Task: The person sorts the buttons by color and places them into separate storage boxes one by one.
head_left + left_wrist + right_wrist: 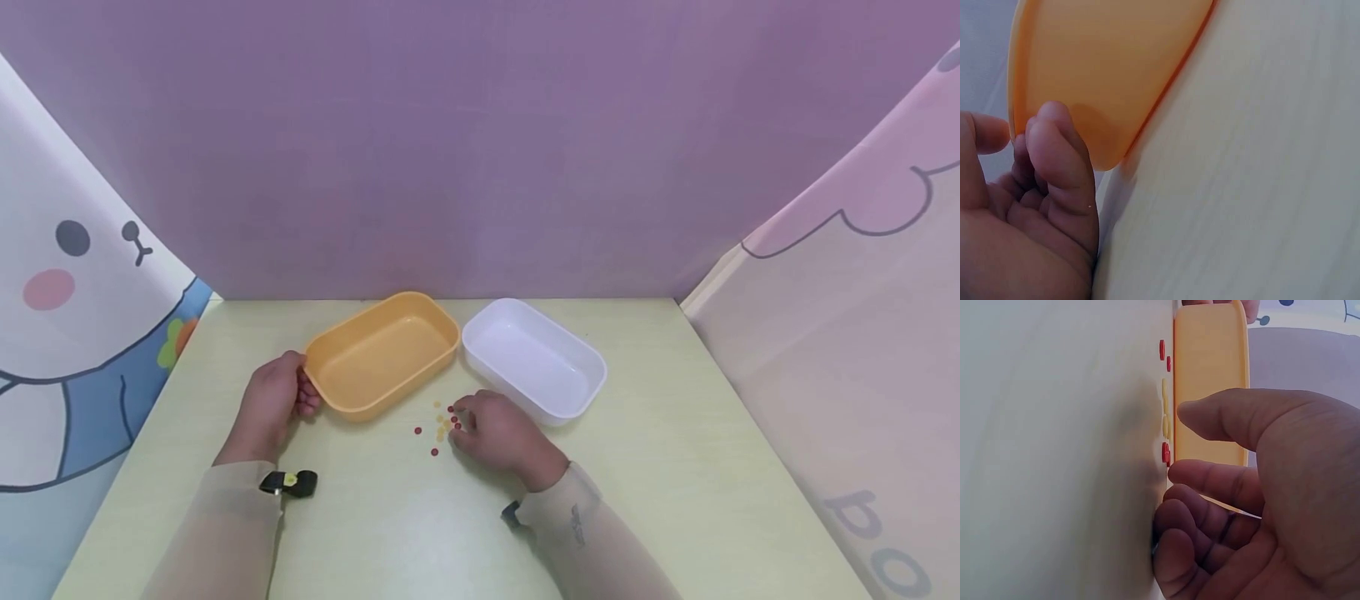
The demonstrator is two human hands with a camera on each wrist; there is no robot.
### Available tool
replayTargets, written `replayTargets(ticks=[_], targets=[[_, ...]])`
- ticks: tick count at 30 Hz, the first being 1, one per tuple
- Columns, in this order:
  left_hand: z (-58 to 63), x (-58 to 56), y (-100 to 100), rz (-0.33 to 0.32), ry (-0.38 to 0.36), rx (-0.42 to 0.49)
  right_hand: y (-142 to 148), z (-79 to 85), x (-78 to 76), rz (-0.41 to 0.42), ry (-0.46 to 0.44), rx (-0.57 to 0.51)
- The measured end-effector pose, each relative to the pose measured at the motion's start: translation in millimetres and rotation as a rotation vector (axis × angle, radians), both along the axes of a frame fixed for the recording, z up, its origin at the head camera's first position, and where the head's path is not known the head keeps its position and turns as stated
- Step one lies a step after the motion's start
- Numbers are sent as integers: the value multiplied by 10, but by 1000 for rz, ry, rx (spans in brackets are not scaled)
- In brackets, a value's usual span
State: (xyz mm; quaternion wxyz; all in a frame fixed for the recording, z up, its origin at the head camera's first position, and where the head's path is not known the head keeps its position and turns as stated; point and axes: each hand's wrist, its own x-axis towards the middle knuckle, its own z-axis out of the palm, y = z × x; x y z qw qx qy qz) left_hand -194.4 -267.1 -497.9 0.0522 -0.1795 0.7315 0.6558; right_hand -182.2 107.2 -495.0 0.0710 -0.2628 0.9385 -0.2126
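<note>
Loosely parted, the thumb and forefinger of the right hand (498,433) have nothing between them, while the other fingers bend toward the palm and lie low against the worktop (375,533). Small red discs (418,431) and yellow discs (440,434) lie just off those fingertips, mostly in a loose cluster, with a couple of red ones a little farther to the left and nearer the body. The right forearm in its light sleeve (600,542) slants in from the lower right, the hand turned palm-inward. Well to the left of these fingers, the left hand (272,396) stands on its outer side and grips the near-left end of the orange tray (378,354), one fingertip at the rim and bent fingers against the outer wall. That tray slants away beyond the left fingers, its near long edge facing the discs. Just beyond the right knuckles comes the near edge of the white tray (536,358); whether they touch I cannot tell. The two trays sit close beside each other, leaving a narrow gap. A broad stretch of worktop runs from the right fingers out to the right-hand panel (825,350), another back between the forearms; behind both trays, the purple wall (450,150) bounds the reach.
</note>
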Motion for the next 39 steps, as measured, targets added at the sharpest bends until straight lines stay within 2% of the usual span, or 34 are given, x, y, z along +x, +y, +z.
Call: replayTargets(ticks=[6, 13, 39], targets=[[22, 6, 12, -13, -19, -8, 3, -20, -7, 12, 20, -2], [3, -37, 11, -12, -67, -25, 1, -44, -36, 7, 31, -21], [-24, -79, 10, -21, -74, -20, -20, -68, -81, 25, 57, -45]])
